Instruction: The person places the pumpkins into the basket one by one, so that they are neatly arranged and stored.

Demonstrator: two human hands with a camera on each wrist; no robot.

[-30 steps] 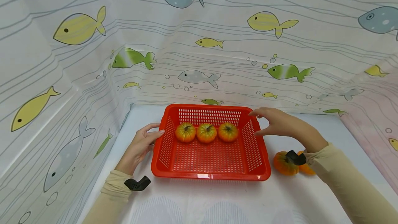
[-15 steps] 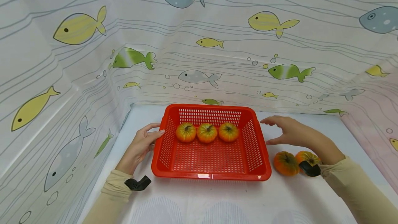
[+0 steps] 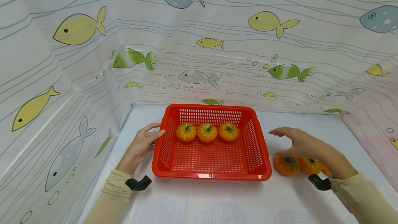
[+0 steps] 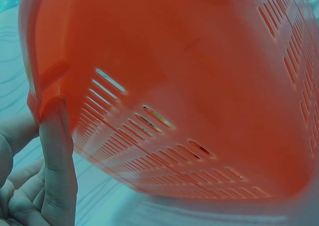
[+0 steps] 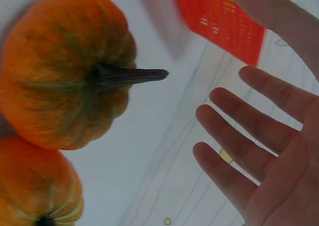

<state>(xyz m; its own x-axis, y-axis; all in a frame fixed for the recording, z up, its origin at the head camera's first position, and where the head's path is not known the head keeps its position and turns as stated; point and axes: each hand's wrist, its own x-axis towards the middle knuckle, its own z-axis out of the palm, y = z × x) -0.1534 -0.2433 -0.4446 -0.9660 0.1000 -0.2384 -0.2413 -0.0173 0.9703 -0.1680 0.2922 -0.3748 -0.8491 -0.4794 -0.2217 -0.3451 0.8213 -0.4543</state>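
Note:
My left hand (image 3: 140, 146) grips the left rim of a red plastic basket (image 3: 211, 175), with its thumb at the rim. In the left wrist view a finger (image 4: 57, 161) lies against the slotted wall. Three small orange-yellow pumpkins stand in a row toward the back of the basket, the left pumpkin (image 3: 186, 133) nearest that hand. To the basket's right, my right hand (image 3: 306, 144) hovers with fingers spread and nothing held. Below it lies an orange pumpkin (image 3: 286, 167) with a dark stem, beside a second pumpkin (image 3: 311, 166); part of another pumpkin (image 3: 326, 170) shows behind the wrist.
The basket and pumpkins are on a white table (image 3: 199, 199) with faint printed patterns. A fish-patterned curtain (image 3: 236, 54) rises behind and on both sides. A black wrist camera (image 3: 319, 182) sits at the right cuff, another camera (image 3: 138, 183) at the left.
My right hand has moved right and toward me, from the basket's right rim to above the loose pumpkins. The left hand and basket have stayed put.

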